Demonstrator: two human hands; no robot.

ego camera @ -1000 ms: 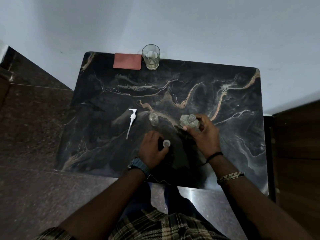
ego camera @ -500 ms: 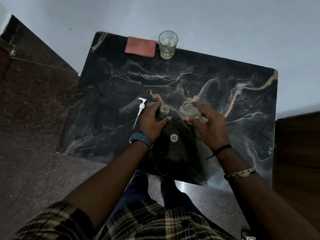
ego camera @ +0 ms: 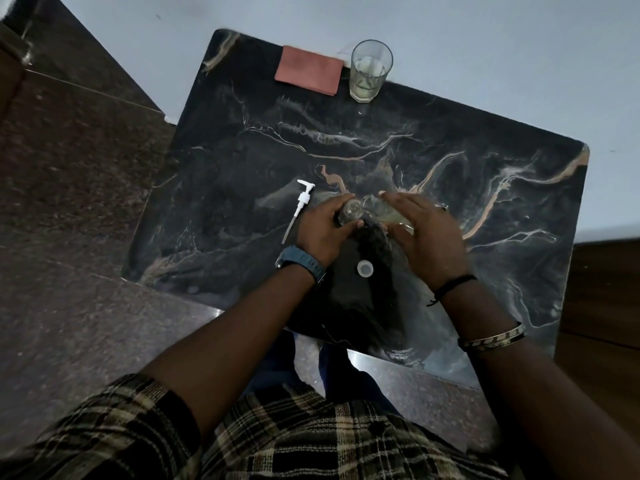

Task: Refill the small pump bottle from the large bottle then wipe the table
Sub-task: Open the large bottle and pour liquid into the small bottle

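The left hand (ego camera: 323, 227) is wrapped around the small pump bottle (ego camera: 350, 213), thumb on the near side and fingers curled over the far side, holding it upright on the dark marbled counter (ego camera: 433, 161) near its middle. The right hand (ego camera: 427, 233) grips the large bottle (ego camera: 388, 211) from above and has it tipped over to the left, so its mouth sits right at the small bottle's open neck; whether liquid is running yet is too dim to tell.

Both bottles look like clear, thin plastic, so they are probably light and a bit squeezable, and likely slippery if any liquid gets on the outside. The small one seems easy to topple, which is why holding it low around the body makes sense. The large one is best held around its middle, as it is now, so the tilt can be kept gentle.

The white pump head (ego camera: 300, 206) lies flat just left of the left hand, and a small round cap (ego camera: 365, 268) lies between the wrists. At the far edge sit a reddish folded cloth (ego camera: 309, 75) and a drinking glass (ego camera: 370, 71), just beside each other.
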